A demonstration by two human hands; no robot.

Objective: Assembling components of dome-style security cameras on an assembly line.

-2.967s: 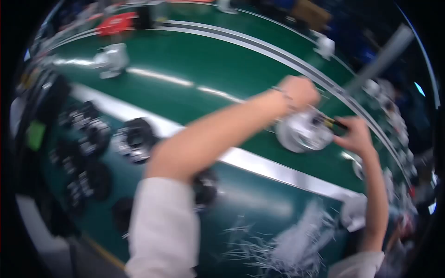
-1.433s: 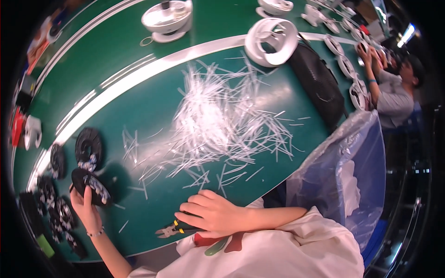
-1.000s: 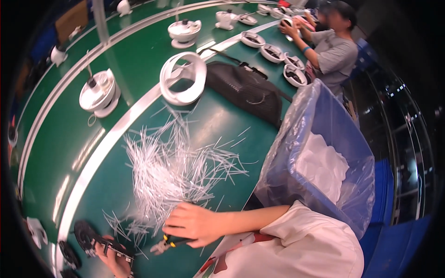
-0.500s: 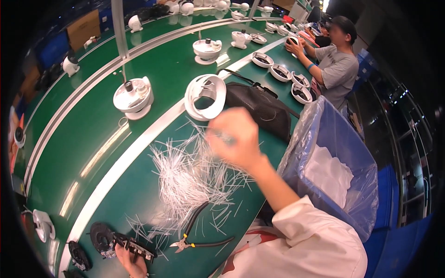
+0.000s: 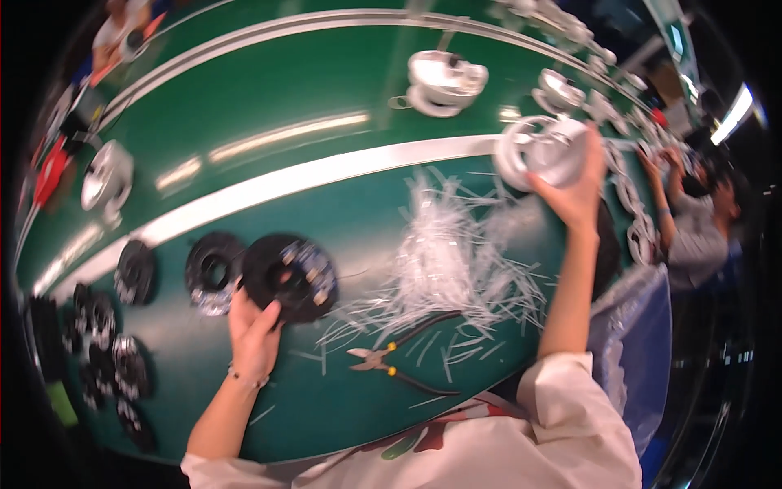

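My left hand (image 5: 254, 332) grips the lower edge of a round black disc-shaped part (image 5: 265, 281), raised toward me, with a band of small electronic components along its right side. A similar black disc (image 5: 213, 275) lies just left of it on the green table. At the far right, my right hand (image 5: 577, 191) is closed around the rim of a round white plastic housing (image 5: 562, 155); motion blur softens its details. Between my hands lies a heap of thin white plastic strips (image 5: 436, 253). Nearer me rest cutting pliers (image 5: 373, 359), jaws apart.
Several black discs (image 5: 130, 367) lie at the left. Beyond a pale rail (image 5: 326, 178), white appliance bodies (image 5: 444, 81) stand on the green surface. A lined blue bin (image 5: 643, 359) is at my right, with a co-worker (image 5: 700, 236) beyond it.
My view has swung left. My left hand has lifted and turned the black part to show its round side. My right hand has moved from over the strips to grasp the white housing.
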